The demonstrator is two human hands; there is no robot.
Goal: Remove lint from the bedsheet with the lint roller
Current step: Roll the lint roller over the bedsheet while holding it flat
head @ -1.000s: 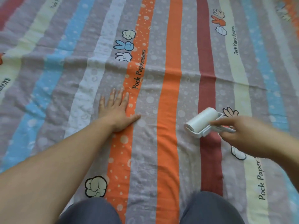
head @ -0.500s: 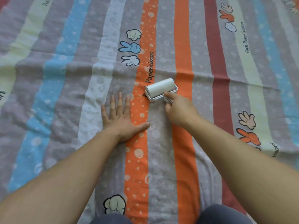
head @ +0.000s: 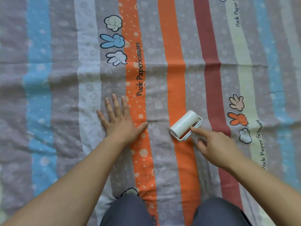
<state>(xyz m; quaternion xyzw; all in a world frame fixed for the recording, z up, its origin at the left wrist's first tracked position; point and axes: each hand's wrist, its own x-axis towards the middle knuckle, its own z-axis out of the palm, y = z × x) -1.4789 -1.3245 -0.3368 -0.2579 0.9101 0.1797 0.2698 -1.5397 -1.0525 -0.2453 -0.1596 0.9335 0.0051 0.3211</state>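
Lint roller point(head: 184, 123) sitting on the plain orange stripe of the striped bedsheet point(head: 53, 98), right hand point(head: 216, 147) at its 4 o'clock gripping the handle with index finger out along the frame, left hand point(head: 119, 119) flat, fingers spread, at its 9 o'clock, knees point(head: 216, 211) at 6

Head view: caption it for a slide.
Right hand holds a white lint roller on the striped bedsheet; left hand presses flat beside it.
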